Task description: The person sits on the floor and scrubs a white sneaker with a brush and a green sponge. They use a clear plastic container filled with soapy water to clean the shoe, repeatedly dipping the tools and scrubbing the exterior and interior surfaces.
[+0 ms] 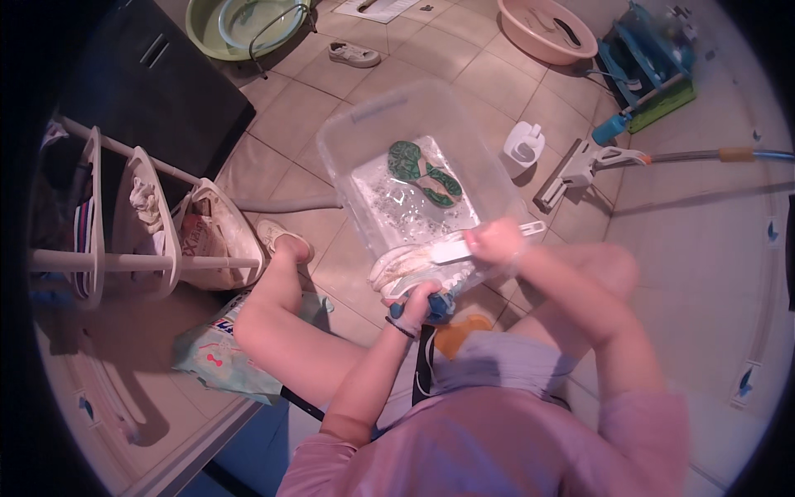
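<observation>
My left hand point(420, 302) is closed around a wet, whitish shoe point(399, 267) with some blue at its near end. My right hand point(494, 242) grips a white long-handled brush point(452, 252) and presses it to the shoe's side; its bristles are hidden. Both hands are over the near end of a clear plastic tub point(338, 141). Inside the tub, shallow sudsy water holds green-patterned pieces point(405, 161) that look like shoe insoles. Whether they are one or two pieces I cannot tell.
A white jug point(523, 147) and a squeeze mop point(571, 170) stand right of the tub. Left are a cream laundry rack point(137, 215) and a grey hose point(290, 204). Farther off are a white shoe point(354, 55), a pink basin point(542, 48) and a green basin point(203, 37).
</observation>
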### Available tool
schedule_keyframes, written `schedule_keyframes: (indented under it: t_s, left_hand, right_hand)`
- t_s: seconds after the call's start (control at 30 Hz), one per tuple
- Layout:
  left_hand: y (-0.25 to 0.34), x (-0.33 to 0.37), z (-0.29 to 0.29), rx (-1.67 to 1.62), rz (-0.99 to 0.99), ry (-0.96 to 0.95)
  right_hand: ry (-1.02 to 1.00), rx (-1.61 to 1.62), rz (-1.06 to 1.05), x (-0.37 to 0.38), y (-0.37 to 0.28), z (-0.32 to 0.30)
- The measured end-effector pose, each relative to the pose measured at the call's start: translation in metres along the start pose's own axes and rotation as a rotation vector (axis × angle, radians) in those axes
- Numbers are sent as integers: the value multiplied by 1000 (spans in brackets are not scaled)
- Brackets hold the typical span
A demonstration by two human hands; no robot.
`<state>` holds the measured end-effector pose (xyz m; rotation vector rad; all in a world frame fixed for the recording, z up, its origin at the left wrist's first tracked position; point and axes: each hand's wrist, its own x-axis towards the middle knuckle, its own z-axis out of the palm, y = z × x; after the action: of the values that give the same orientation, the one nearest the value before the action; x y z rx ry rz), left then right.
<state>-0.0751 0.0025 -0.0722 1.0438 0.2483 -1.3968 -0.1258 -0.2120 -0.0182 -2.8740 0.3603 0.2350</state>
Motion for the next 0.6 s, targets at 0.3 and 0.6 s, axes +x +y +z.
schedule_keyframes:
  t_s: [0.3,0.6]
  left_hand:
    - [-3,0,-4,14,87,21]
    - [-10,17,-1,-53,245,31]
  right_hand:
    - [-32,154,-16,13,-55,-11]
    - [104,166,-202,34,-129,-22]
